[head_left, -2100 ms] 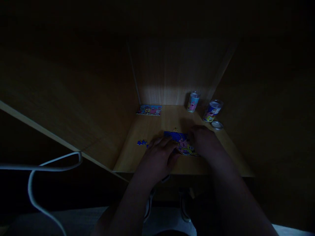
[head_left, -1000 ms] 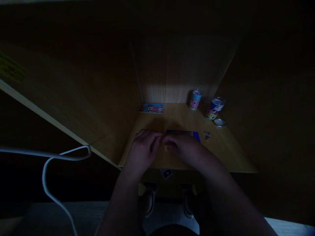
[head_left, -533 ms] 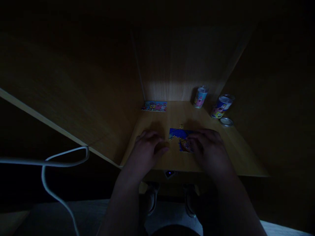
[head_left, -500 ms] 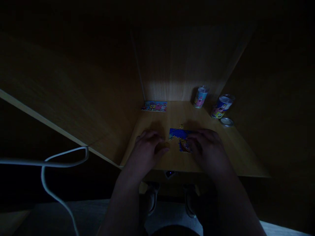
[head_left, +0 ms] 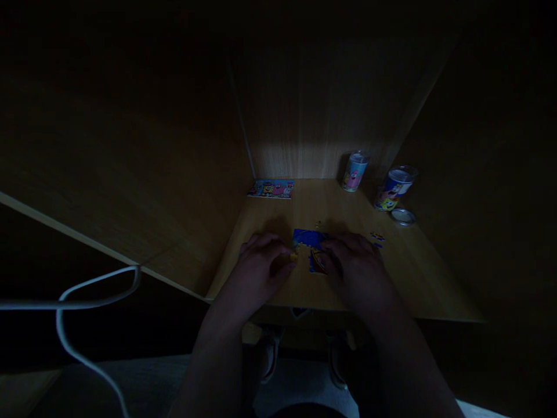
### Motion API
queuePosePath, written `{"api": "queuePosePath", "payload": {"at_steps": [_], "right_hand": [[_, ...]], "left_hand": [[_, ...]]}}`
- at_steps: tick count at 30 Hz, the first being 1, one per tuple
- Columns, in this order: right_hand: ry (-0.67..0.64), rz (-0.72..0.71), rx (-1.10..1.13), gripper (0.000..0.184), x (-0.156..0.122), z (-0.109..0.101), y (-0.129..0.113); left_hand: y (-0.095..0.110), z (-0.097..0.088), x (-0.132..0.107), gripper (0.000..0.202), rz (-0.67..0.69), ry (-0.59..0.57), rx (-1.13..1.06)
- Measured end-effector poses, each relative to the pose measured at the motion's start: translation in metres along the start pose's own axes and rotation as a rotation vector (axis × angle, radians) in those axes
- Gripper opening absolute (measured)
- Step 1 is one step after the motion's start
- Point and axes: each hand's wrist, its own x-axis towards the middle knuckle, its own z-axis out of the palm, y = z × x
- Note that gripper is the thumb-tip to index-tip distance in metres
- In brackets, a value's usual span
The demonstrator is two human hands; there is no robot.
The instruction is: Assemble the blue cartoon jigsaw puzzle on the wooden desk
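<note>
A partly joined jigsaw puzzle (head_left: 310,237), mostly dark blue with a brown and yellow part below, lies on the wooden surface between my hands. My left hand (head_left: 265,264) is closed at its left side, a small yellow puzzle piece (head_left: 294,255) pinched between thumb and fingertips. At the right edge, my right hand (head_left: 357,264) grips the puzzle with thumb and forefinger, covering part of it. One tiny loose piece (head_left: 318,224) lies just beyond the puzzle. More loose pieces (head_left: 377,236) lie beyond my right hand.
A cartoon picture card (head_left: 270,188) lies at the back left. Two clear-topped cartoon cans, one at the back (head_left: 354,172) and one nearer (head_left: 391,188), stand on the right beside a round metal lid (head_left: 402,216). Wooden panels enclose the surface; a white cable (head_left: 96,302) hangs at left.
My right hand and the puzzle have shifted a little left, towards my left hand. Loose pieces on the right have come into sight. The yellow piece in my left hand shows more clearly.
</note>
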Motion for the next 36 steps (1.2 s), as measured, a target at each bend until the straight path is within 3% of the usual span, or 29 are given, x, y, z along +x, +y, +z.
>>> {"api": "queuePosePath", "payload": {"at_steps": [5,15,36], "right_hand": [[-0.008,-0.036,0.032,0.02,0.002,-0.003,-0.008],[0.025,-0.048,0.06,0.015,0.002,0.002,-0.001],[0.02,-0.052,0.066,0.017,0.002,0.001,-0.001]], "left_hand": [[-0.001,0.001,0.0,0.015,-0.002,0.016,0.036],[-0.002,-0.002,-0.001,0.012,-0.036,0.038,0.075],[0.001,-0.011,-0.003,0.014,0.018,-0.022,0.127]]}}
